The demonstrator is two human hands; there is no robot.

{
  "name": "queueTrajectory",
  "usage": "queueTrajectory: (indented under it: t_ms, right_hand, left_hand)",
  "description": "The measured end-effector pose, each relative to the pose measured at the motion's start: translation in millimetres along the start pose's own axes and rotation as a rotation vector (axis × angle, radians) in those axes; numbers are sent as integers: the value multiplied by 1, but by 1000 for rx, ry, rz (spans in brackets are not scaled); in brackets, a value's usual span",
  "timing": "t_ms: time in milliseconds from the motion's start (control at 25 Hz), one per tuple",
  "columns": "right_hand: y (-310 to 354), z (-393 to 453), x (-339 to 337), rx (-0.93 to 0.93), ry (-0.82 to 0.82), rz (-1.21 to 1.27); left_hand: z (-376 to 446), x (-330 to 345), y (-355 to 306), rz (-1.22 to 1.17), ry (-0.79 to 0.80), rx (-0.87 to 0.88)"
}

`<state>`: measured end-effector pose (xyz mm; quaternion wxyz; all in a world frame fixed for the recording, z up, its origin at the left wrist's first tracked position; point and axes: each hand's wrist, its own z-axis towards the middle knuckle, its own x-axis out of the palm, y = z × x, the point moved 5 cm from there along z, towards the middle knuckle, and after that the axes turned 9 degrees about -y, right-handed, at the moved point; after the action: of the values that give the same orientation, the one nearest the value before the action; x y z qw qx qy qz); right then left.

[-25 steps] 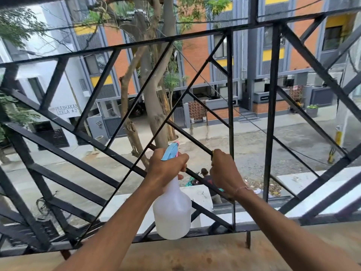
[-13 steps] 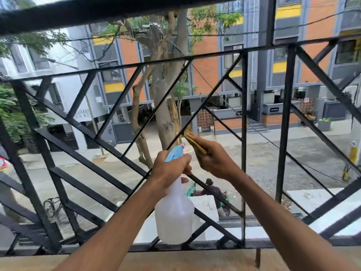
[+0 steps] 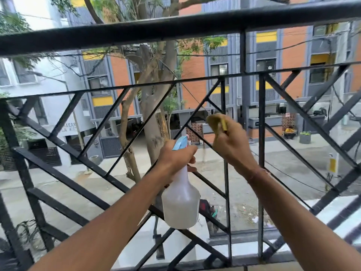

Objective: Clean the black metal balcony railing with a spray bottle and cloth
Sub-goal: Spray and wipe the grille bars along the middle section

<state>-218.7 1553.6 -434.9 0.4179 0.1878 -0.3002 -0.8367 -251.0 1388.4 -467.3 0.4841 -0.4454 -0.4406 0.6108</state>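
Even, soft daylight; no hard shadows. Motion blur on right hand (image 3: 230, 139). Railing (image 3: 175, 26) top bar bows, wide-angle distortion.

The railing (image 3: 175, 26) spans the whole view, its top rail above and its diagonal bars below. Both hands are on the near side of it, near the middle. The left hand (image 3: 175, 157) grips the neck of the spray bottle (image 3: 180, 202), which hangs below it in front of the bars. Just to its right and higher, the right hand (image 3: 232, 143) holds the cloth (image 3: 215, 122) against a diagonal bar beside a thin upright. Behind the railing stands a tree (image 3: 154, 118), with the street (image 3: 244, 173) below it and buildings (image 3: 289, 75) beyond.
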Motion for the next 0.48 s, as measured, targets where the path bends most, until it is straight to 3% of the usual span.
queueTrajectory:
  t_ms: [80, 200, 320, 480]
  right_hand:
    - [0, 6, 31, -18, 170, -62]
    - [2, 8, 61, -51, 285, -49]
    - [6, 3, 55, -254, 373, -253]
    - [-37, -17, 27, -231, 340, -615]
  left_hand:
    - [3, 3, -8, -9, -21, 28]
    - [5, -3, -15, -33, -70, 55]
    - [6, -10, -13, -28, -66, 6]
    - [12, -7, -10, 37, -14, 22]
